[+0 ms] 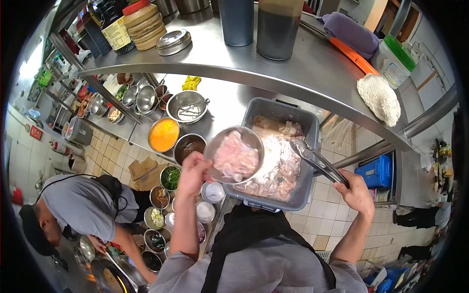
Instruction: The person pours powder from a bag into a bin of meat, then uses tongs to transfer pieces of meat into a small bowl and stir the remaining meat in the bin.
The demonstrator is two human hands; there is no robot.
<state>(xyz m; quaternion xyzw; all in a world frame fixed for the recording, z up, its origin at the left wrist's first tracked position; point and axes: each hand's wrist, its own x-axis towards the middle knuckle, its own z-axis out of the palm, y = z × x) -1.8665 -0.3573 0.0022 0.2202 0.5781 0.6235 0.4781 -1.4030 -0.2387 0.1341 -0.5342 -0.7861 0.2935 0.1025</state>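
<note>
My left hand (194, 172) grips the rim of a steel bowl (210, 151) that holds pale raw meat (237, 155). The bowl is over the left edge of a grey plastic tub (311, 128). Inside the tub lie more raw meat pieces (273, 187), with white powder (274, 158) heaped on them. Closed around the handles of metal tongs (322, 165), my right hand (357, 194) is to the right of the tub. The tips of the tongs reach in over the meat.
A steel shelf (220, 73) crosses above the tub, carrying jars, dark liquid containers and a white cloth (379, 99). To the left stand a bowl of orange liquid (164, 134), a steel bowl with a whisk (188, 106) and several ingredient bowls. A co-worker (90, 200) bends over a wok (110, 276).
</note>
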